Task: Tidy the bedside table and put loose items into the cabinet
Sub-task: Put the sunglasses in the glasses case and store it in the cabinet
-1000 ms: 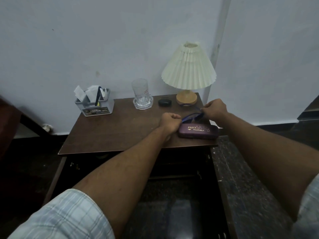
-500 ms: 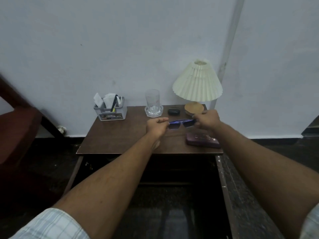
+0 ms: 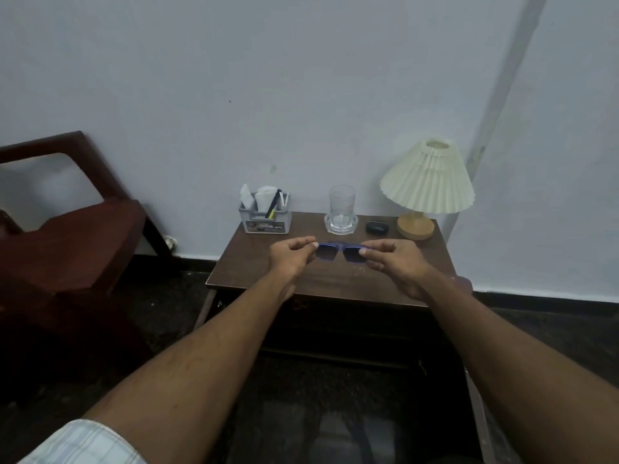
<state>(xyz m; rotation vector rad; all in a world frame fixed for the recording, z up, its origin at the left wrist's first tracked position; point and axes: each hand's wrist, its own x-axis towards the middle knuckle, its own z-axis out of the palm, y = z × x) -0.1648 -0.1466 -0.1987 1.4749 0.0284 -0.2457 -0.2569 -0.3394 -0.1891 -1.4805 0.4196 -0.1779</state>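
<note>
So both hands are up over the worktop [image 3: 254,276] with a pair of blue-framed sunglasses [image 3: 340,252] stretched between them. The left hand [image 3: 290,257] pinches the left end of the frame between thumb and fingertips, and the right hand [image 3: 393,259] does the same at the right end. Lenses face the camera, and the glasses hang clear above the wood rather than resting on it. My read: a two-ended pinch like that keeps fingers off the lenses and puts each hand right at a hinge, which is where you'd want them for folding the arms in. Can't tell if the arms are folded or open, they're hidden behind the frame.

Along the back edge, things look parked out of the way: a grey organizer caddy [image 3: 264,220] with papers and a pen, a clear glass [image 3: 341,204] standing on a glass coaster [image 3: 340,226], a little black earbud case [image 3: 376,227], and a pleated table lamp [image 3: 427,182] in the right corner. A purple glasses case [image 3: 464,283] just peeks out behind the right forearm at the front right edge, which probably explains the hold: it looks like the sunglasses are headed for that case.

Below the worktop the cabinet [image 3: 335,329] looks dark; I can't make out what's in it. A dark red chair [image 3: 67,249] sits off to the left.
</note>
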